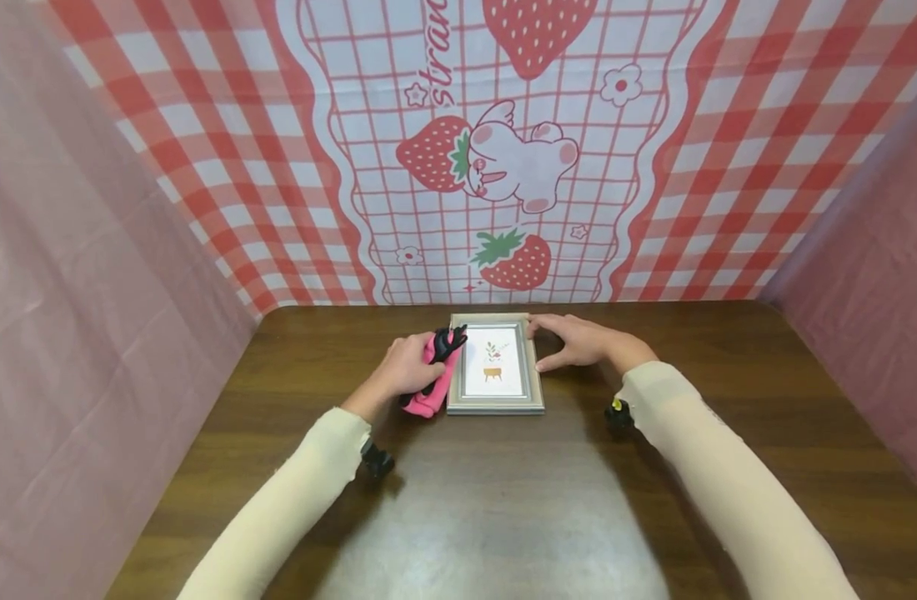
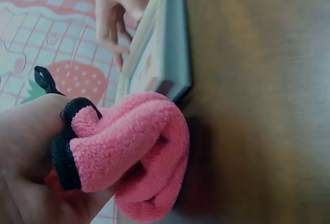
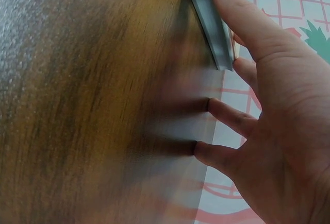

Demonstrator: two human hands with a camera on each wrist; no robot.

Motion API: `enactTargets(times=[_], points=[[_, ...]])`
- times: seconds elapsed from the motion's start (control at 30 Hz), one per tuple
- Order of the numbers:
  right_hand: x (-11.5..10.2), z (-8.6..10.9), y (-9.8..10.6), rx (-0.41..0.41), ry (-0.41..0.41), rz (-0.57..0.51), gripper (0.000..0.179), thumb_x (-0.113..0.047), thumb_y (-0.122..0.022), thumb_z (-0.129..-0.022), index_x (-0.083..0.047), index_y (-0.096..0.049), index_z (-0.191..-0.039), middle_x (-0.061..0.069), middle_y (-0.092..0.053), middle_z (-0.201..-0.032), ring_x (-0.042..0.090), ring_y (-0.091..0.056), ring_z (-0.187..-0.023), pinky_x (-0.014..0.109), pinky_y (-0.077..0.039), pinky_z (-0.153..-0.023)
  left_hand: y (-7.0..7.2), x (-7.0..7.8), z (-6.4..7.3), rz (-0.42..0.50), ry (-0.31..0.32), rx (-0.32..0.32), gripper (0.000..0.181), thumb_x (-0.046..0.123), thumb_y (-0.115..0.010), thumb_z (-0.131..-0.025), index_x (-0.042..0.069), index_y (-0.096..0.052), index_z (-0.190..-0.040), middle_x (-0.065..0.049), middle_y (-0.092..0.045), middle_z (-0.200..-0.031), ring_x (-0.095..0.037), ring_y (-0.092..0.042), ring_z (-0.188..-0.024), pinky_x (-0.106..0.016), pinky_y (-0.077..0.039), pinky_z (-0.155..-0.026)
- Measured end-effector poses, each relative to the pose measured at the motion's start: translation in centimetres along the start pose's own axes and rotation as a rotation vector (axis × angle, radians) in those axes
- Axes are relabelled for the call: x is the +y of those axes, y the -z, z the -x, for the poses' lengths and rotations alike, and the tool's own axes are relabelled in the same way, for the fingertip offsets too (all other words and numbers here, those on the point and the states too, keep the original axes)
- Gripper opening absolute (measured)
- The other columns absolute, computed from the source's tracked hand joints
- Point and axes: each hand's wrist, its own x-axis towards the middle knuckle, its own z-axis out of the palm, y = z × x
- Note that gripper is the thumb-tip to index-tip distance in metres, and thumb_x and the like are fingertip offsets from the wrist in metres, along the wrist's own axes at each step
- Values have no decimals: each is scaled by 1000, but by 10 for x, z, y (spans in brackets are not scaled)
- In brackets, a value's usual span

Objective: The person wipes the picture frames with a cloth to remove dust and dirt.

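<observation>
A picture frame point(image 1: 496, 407) with a pale silvery border lies flat on the table, showing a print of a potted plant point(image 1: 493, 358). My left hand point(image 1: 412, 364) grips a bunched pink cloth point(image 2: 136, 141) with black trim, against the frame's left border. A black loop point(image 2: 46, 80) sticks out of the cloth. On the other side, my right hand point(image 1: 578, 340) touches the frame's right edge with thumb and index finger spread apart. In the right wrist view, its other fingers point(image 3: 227, 116) rest on the table beyond the frame's corner.
The brown wooden table point(image 1: 488, 500) ends at a red-and-white strawberry-print curtain point(image 1: 503, 192) just behind the frame. Pink cloth walls point(image 1: 91, 292) close off both sides. A small black device point(image 1: 378, 458) is worn at each wrist.
</observation>
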Motion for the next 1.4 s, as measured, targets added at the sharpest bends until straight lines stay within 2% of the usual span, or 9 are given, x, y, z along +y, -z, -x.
enactTargets(times=[0.03, 0.1, 0.23, 0.43, 0.57, 0.73, 1.0, 1.33, 1.4], points=[[12, -3, -4, 16, 32, 8, 64, -56, -87, -95, -19, -62, -140, 26, -44, -178, 47, -44, -165, 67, -40, -132, 1, 0, -6, -6, 6, 5, 19, 36, -81, -89, 25, -69, -99, 4, -68, -75, -18, -70, -77, -30, -59, -65], [7, 0, -3, 25, 53, -7, 64, -53, -89, -94, -16, -63, -139, 28, -45, -177, 49, -44, -164, 68, -39, -131, 2, 1, -17, -9, 20, 13, 21, 36, -81, -89, 23, -69, -100, 3, -69, -77, -20, -70, -79, -31, -59, -66], [35, -6, -16, 58, 57, 26, 64, -65, -87, -93, -27, -62, -138, 18, -48, -178, 37, -47, -165, 57, -41, -131, 4, 0, -36, 3, 77, 8, 22, 37, -80, -91, 23, -72, -107, 1, -72, -83, -22, -71, -86, -32, -58, -71], [-15, 8, 2, 21, 43, -5, 61, -47, -90, -96, -12, -63, -138, 32, -45, -175, 53, -44, -163, 72, -39, -129, 3, -4, -61, 14, 155, -10, 33, 39, -78, -94, 24, -74, -124, -1, -76, -97, -24, -73, -99, -34, -63, -82], [-37, 13, 9, 4, -4, -19, 57, -36, -90, -97, -8, -62, -138, 32, -41, -177, 52, -39, -167, 71, -33, -134, 4, -3, -67, 15, 182, -11, 41, 39, -79, -96, 23, -73, -132, -3, -78, -109, -26, -73, -109, -42, -66, -94], [-41, 13, 8, -1, -37, 11, 54, -30, -88, -99, -7, -62, -139, 31, -41, -178, 51, -40, -167, 69, -35, -135, 8, 6, -62, 18, 209, -21, 46, 38, -78, -98, 20, -72, -140, -6, -79, -120, -28, -71, -118, -46, -63, -104], [-39, 13, 8, -5, -62, 32, 55, -35, -88, -99, -9, -62, -140, 30, -39, -179, 52, -42, -164, 71, -35, -133, 25, 32, -36, 71, 179, -47, 57, 29, -77, -102, 15, -65, -156, -12, -80, -119, -27, -74, -110, -38, -68, -90], [-40, 15, 9, -9, -42, 19, 59, -48, -87, -98, -13, -62, -139, 30, -38, -180, 52, -41, -164, 75, -34, -131, 7, 11, -28, 38, 107, -35, 58, 31, -77, -98, 13, -64, -152, -9, -76, -100, -21, -72, -90, -31, -63, -71], [-39, 16, 10, -6, -37, 30, 60, -50, -86, -98, -14, -62, -139, 31, -39, -179, 54, -42, -163, 76, -34, -130, 14, 23, -10, 23, 83, -28, 56, 28, -75, -98, 9, -64, -150, -11, -76, -98, -24, -73, -89, -33, -65, -73]])
